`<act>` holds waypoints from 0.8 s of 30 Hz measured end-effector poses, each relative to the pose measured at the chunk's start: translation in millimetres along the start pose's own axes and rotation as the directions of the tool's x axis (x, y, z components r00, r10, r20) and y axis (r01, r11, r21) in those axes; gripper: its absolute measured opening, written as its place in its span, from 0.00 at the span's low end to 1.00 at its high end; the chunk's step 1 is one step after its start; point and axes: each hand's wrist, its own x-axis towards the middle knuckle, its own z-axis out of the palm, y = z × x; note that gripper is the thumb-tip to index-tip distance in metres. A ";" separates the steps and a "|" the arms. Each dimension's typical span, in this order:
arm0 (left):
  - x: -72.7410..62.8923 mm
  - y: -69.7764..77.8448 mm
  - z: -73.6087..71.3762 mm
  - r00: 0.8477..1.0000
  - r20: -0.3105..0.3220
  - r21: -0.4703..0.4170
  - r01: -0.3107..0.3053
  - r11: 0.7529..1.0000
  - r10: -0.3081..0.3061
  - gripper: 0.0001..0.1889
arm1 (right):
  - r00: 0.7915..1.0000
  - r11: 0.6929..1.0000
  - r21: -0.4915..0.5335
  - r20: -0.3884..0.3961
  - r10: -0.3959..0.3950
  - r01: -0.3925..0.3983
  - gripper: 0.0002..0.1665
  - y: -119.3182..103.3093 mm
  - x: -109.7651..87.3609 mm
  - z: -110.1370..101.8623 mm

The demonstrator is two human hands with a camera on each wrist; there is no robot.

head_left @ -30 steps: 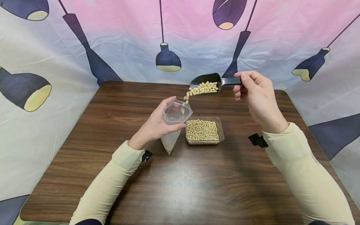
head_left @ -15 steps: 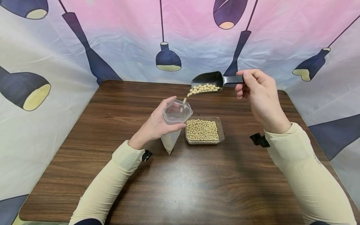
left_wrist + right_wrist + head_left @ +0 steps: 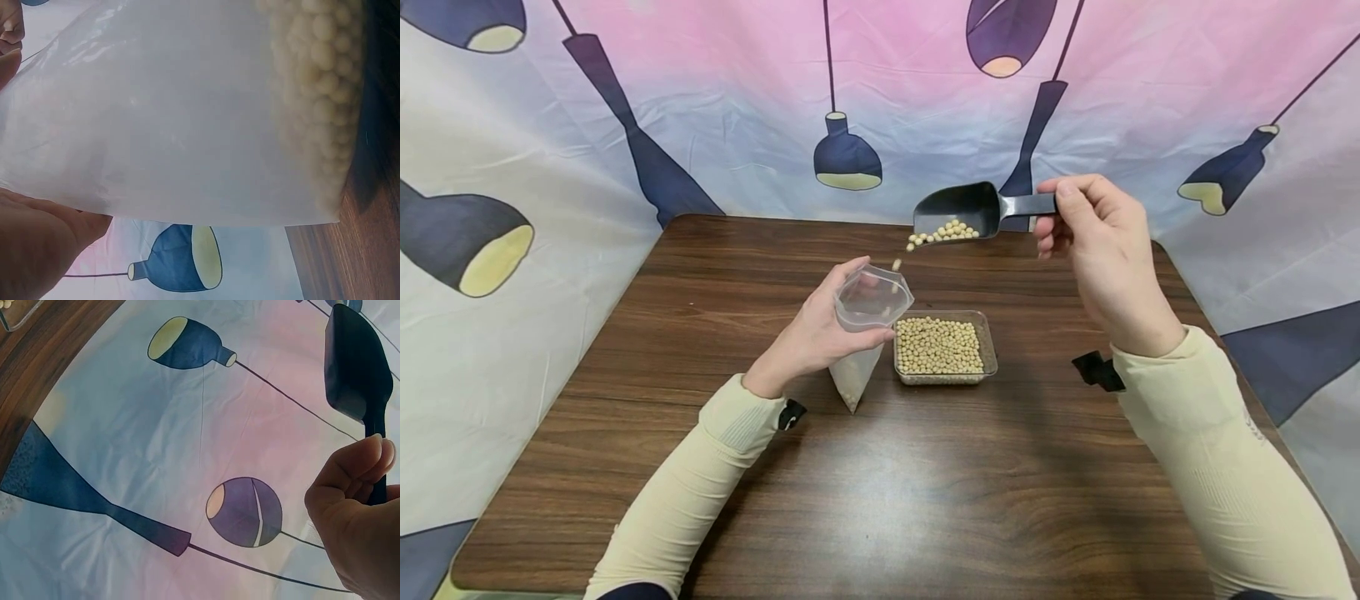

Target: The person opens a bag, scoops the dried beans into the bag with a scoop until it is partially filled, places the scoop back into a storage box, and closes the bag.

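My left hand holds a translucent plastic bag by its mouth, thumb and fingers spreading the opening wide. In the left wrist view, soybeans fill the lower end of the bag, close over the table. Up and to the right of the mouth, my right hand pinches the handle of a black scoop. The scoop tilts down to the left, with a small heap of soybeans left in it. A few beans are falling from its lip into the bag. The right wrist view shows only the scoop's underside.
A clear plastic tub of soybeans stands on the brown wooden table, just right of the bag. Behind the table hangs a cloth printed with lamps.
The right hand has risen slightly and shifted right with the scoop. Fewer soybeans lie in the scoop, and the falling stream has thinned. The left hand and bag stay in place.
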 end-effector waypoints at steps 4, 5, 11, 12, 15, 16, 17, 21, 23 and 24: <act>-0.1 0.9 -0.3 1.000 -0.002 0.009 0.004 1.000 -0.004 0.49 | 1.000 0.999 -0.031 -0.001 -0.024 0.024 0.14 -1.7 -0.5 -0.3; -0.3 1.0 -0.3 1.000 -0.001 0.009 0.006 1.000 -0.006 0.49 | 1.000 0.999 -0.035 0.000 -0.029 0.029 0.14 -2.2 -0.7 -0.3; -0.6 0.3 -0.6 1.000 -0.004 0.017 0.011 1.000 -0.011 0.49 | 0.998 0.998 -0.038 -0.008 -0.059 0.058 0.14 -5.7 0.3 1.6; -0.6 0.3 -0.6 1.000 -0.005 0.019 0.012 1.000 -0.011 0.49 | 0.998 0.997 -0.038 -0.009 -0.066 0.066 0.13 -6.0 0.6 2.0; -0.2 0.0 -0.4 1.000 -0.006 0.018 0.014 1.000 -0.014 0.48 | 0.996 0.996 -0.032 -0.008 -0.089 0.089 0.12 -6.4 1.5 3.3; -0.1 0.1 -0.3 1.000 -0.006 0.016 0.014 1.000 -0.014 0.48 | 0.995 0.995 -0.031 -0.007 -0.097 0.097 0.12 -6.6 1.6 3.6; -0.1 0.0 -0.2 1.000 -0.005 0.014 0.014 1.000 -0.014 0.48 | 0.995 0.994 -0.031 -0.006 -0.104 0.103 0.11 -6.9 1.6 3.9; -0.1 0.2 -0.1 1.000 -0.006 0.015 0.013 1.000 -0.013 0.48 | 0.993 0.992 -0.045 -0.005 -0.122 0.121 0.11 -9.4 0.9 4.4; -0.5 0.2 -0.1 1.000 -0.008 0.020 0.015 1.000 -0.015 0.48 | 0.992 0.990 -0.059 -0.004 -0.129 0.129 0.11 -11.2 0.3 4.1; -0.7 0.3 -0.1 1.000 -0.010 0.022 0.017 1.000 -0.017 0.48 | 0.991 0.989 -0.065 -0.004 -0.134 0.133 0.11 -12.2 0.0 3.7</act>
